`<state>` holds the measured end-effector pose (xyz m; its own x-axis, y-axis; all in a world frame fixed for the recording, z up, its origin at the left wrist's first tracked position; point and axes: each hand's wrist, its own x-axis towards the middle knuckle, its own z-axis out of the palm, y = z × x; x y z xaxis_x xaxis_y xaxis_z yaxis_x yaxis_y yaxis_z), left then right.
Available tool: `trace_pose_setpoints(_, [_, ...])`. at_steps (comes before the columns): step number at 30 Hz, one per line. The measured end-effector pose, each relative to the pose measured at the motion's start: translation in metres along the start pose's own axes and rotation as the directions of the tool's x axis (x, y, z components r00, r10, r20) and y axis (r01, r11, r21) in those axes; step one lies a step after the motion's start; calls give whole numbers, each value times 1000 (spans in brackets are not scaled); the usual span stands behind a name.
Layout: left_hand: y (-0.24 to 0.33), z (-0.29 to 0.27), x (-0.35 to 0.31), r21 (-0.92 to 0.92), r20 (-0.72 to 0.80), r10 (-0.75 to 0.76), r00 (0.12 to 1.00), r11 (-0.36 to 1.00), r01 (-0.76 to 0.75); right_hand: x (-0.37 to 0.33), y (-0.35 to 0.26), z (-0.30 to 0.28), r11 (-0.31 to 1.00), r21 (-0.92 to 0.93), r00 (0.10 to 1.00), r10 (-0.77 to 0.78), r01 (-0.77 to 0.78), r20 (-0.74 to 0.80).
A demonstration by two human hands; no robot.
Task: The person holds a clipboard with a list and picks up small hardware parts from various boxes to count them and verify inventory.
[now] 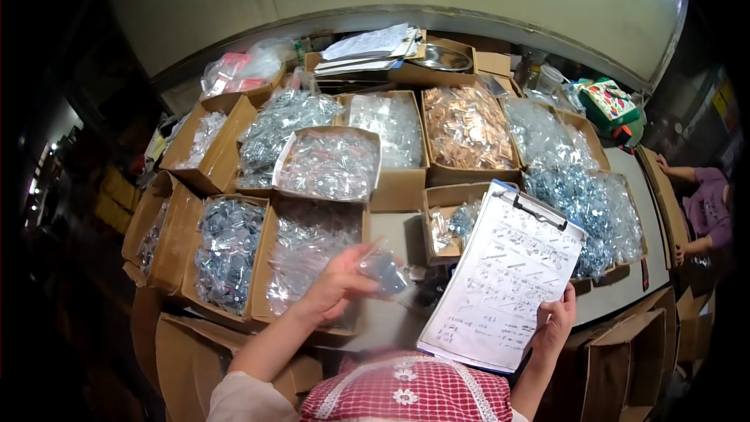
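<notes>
Between the fingers of my left hand (342, 281) is a small clear plastic bag (384, 272) with a greyish content I cannot make out. The hand hovers over the table's front, just right of a box of bagged parts (308, 254). My right hand (556, 319) grips the lower right edge of a clipboard (508, 281), thumb on top. Handwritten sheets with small drawings lie under its black clip (539, 211). The clipboard tilts over the table and partly covers a small box (453, 223) of little bags.
Open cardboard boxes of bagged metal parts crowd the table, among them copper-coloured pieces (469, 125) and bluish fittings (574, 215). A pile of papers (367, 48) and a metal bowl (444, 57) stand at the back. Another person in a purple sleeve (707, 199) holds cardboard at far right.
</notes>
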<state>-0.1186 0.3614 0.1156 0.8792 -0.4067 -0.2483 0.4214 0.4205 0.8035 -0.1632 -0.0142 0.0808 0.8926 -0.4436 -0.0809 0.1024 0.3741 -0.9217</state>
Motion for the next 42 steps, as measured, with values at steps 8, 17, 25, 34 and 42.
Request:
trace_pose_setpoints(8, [-16,21,14,-6,-18,-71,997,997,71,-15,-6,-28,999,47,995,-12,17,-97])
trace_pose_setpoints(17, [-80,7,51,281,-120,-99,988,951,129,-19,-6,-43,999,8,990,-52,54,-129])
trace_pose_setpoints(25, [-109,-22,69,549,-193,235,953,831,-94,-17,-9,5,994,108,1000,17,-16,-8])
trace_pose_setpoints(34, [-97,45,33,31,-26,-14,1000,999,15,-23,-4,27,994,58,994,91,-95,58])
trace_pose_setpoints(42, [-92,59,23,41,23,17,1000,999,-18,-25,16,23,990,61,991,126,-128,38])
